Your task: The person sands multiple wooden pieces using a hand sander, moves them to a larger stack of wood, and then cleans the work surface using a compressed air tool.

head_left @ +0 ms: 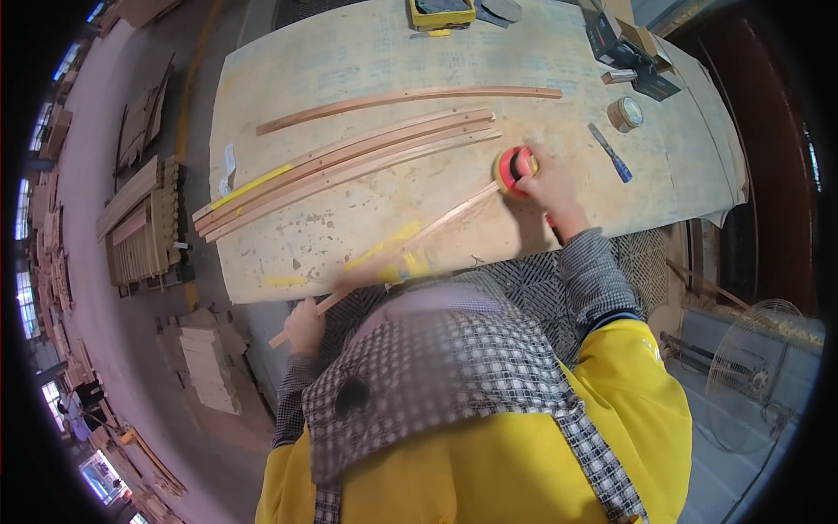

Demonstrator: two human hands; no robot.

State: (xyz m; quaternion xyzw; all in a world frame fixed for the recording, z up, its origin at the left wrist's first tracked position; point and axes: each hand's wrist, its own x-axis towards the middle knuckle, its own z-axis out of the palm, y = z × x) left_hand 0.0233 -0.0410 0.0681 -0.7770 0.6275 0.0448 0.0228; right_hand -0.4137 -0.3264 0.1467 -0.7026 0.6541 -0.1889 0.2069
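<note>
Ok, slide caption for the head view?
Left hand grips thin wooden strip; right hand holds round red-and-yellow tool at strip's far end.

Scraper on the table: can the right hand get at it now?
Probably yes, once freed: the right hand holds the red tool, but only bare table lies between it and the scraper.

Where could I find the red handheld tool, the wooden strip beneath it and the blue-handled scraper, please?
Red handheld tool [505, 171], head view: red casing.
Wooden strip [449, 217], head view: upper face.
Blue-handled scraper [611, 154], head view: near where blade meets handle.
</note>
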